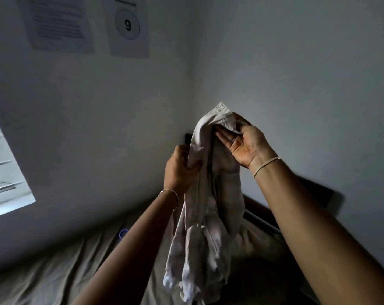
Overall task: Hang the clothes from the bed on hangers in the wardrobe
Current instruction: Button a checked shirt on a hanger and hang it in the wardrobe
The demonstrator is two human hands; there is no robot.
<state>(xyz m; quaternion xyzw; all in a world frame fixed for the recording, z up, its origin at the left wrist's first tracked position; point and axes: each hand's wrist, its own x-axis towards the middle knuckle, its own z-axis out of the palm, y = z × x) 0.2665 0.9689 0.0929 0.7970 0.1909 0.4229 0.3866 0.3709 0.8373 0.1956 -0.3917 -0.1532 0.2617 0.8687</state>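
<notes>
- Pale garment [208, 194] is held up in the air over the bed [54, 271], clear of the sheet, with most of the cloth hanging bunched and twisted below the hands.
- Left hand [182, 167] is clenched on one side edge of the garment, fingers curled round a fold. Probably steadying it so the cloth can't swing or slide down.
- Right hand [246, 144] is higher, palm toward the camera, fingers fairly straight under the stitched top hem. The thumb looks to trap that hem against them, so it's a pinch hold and not a fist.
- Judgement: the high hold lets the weight pull the garment straight so the collar or waistband can be found. Can't tell if it's a shirt or trousers.
- Step in hand looks like sorting the garment out before it goes on a hanger. No hanger or wardrobe in view, so hanging is not yet started for this piece.
- Risk: the twisted lower part may go on the hanger tangled, and the right hand's light pinch could slip.
- Rest: grey wall [296, 62] corner behind, two printed sheets [127, 25] up top, one with a "9". Bright window [6, 172] at left, dark headboard [259, 208] behind the garment, small purple object [122, 233] on the bed, unclear what.
</notes>
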